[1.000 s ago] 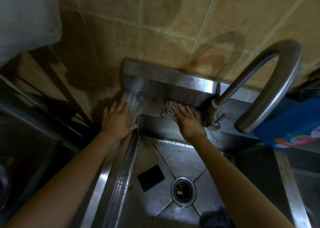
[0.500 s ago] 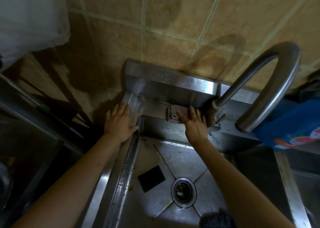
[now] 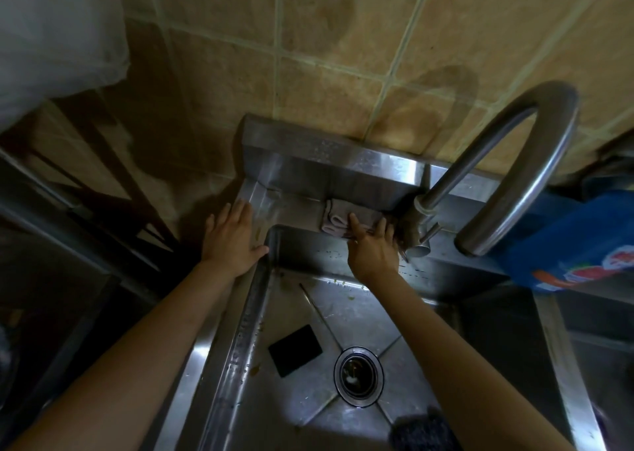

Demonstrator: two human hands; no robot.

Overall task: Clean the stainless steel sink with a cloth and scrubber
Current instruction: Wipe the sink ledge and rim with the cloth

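Note:
The stainless steel sink (image 3: 302, 413) fills the lower middle, with a round drain (image 3: 358, 377) in its floor. A folded pinkish-grey cloth (image 3: 338, 219) lies on the sink's back ledge, just left of the faucet base. My right hand (image 3: 372, 249) presses flat on the cloth with straight fingers. My left hand (image 3: 231, 236) rests flat on the sink's left rim, fingers spread. A dark square scrubber (image 3: 295, 350) lies on the sink floor left of the drain.
A tall curved faucet (image 3: 535, 169) arches over the right side. A blue packet (image 3: 576, 241) stands at the right behind it. Tiled wall (image 3: 343, 55) rises behind the sink. A dark fuzzy object (image 3: 423, 431) sits at the basin's near edge. A white plastic bag (image 3: 51, 31) hangs upper left.
My right hand has slid the cloth rightward along the back ledge toward the faucet base. My left hand stays on the left rim.

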